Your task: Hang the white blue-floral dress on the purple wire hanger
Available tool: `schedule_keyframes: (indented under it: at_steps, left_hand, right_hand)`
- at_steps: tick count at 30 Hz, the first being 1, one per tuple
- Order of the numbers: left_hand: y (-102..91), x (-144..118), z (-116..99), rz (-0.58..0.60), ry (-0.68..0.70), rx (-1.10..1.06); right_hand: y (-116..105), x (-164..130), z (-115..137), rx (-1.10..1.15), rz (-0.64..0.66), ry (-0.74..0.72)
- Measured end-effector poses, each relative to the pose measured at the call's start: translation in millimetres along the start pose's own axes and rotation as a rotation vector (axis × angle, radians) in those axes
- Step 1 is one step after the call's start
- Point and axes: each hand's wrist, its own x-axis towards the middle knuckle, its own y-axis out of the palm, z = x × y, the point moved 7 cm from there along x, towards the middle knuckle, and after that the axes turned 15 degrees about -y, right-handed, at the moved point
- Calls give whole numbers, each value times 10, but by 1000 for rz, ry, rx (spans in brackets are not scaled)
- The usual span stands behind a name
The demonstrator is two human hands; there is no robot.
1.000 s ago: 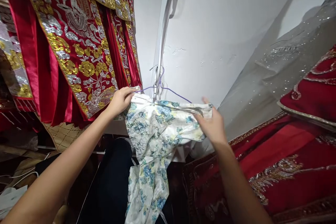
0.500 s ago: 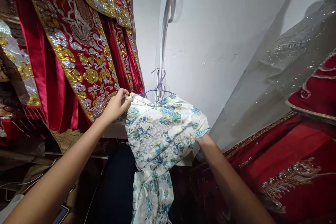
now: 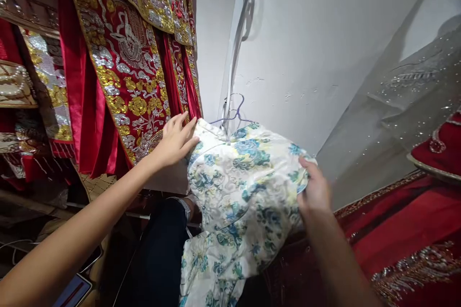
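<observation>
Left hand (image 3: 175, 140) lies open against floral dress (image 3: 237, 187)'s shoulder edge; right hand (image 3: 314, 192) pinches its sleeve hem.

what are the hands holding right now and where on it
Both hands are on the floral dress hanging on a purple hanger. The left hand lies open against its left shoulder; the right hand grips the right sleeve edge.

A purple wire hanger (image 3: 234, 114) hooked on a pale upright rail (image 3: 237, 43) against the white wall carries the white floral dress (image 3: 237, 192), which drapes down from it at centre. To its left, red garments with gold and silver embroidery (image 3: 126, 72) hang side by side.
</observation>
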Motion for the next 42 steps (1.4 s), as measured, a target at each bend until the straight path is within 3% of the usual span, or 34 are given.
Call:
schedule_keyframes:
  at_steps: [1,5,9,12,15,16,17,19,21,23,25,27,28,30,32,34,37,42]
  left_hand:
    - [-31,-12,-78,4,29,23]
    - [-40,-139,-263,151,57,-33]
    - [-66,-286,-310,168,60,-91]
    - [-116,-362,-306,149,67,-98]
    - [-174,-424,-351,132,122,-73]
    - [-170,-455,-377,141,148,-63]
    - [-147,-495,-401,159,171,-57]
    - [-47,-606,-425,198,188,-79]
    - [100,-743,-394,215,150,-186]
    - [266,-881,-310,221,70,-361]
    - [427,-992,-221,253,-3,-485]
    - [505,-1044,-176,286,-36,-545]
    - [498,-1045,-173,297,-42,-578]
    - [410,-1010,-200,322,-47,-696]
    - [289,-955,-265,382,-55,-847]
    - [199,-913,-357,496,-75,-1019]
    - [171,-898,-503,689,-149,-1273]
    - [311,-951,-686,837,-233,-1473]
  right_hand:
    - [1,-167,26,-34,-59,15]
    - [242,-645,115,-31,54,60]
    - [314,-589,269,36,103,60]
    - [237,-561,455,88,98,-5]
    - [118,-777,663,-15,99,-123]
    - [132,-884,736,-42,152,-171]
    - [197,-999,816,-50,256,-228]
    - [459,-1269,1031,-24,598,-408]
    - [740,-1566,1254,-7,961,-624]
    - [949,-1747,1362,-53,1199,-732]
    - [1095,-1803,1325,-70,1361,-662]
    - [1161,-1802,1208,87,1486,-497]
    - [1166,-1740,1120,173,1474,-415]
    - [1140,-1481,843,190,1300,-310]
    - [1062,-1146,487,-35,1026,-302]
    - [1049,-963,207,-250,886,-374]
    - [1270,-1026,-53,-375,934,-539]
    - [1727,-1307,-136,-345,949,-773]
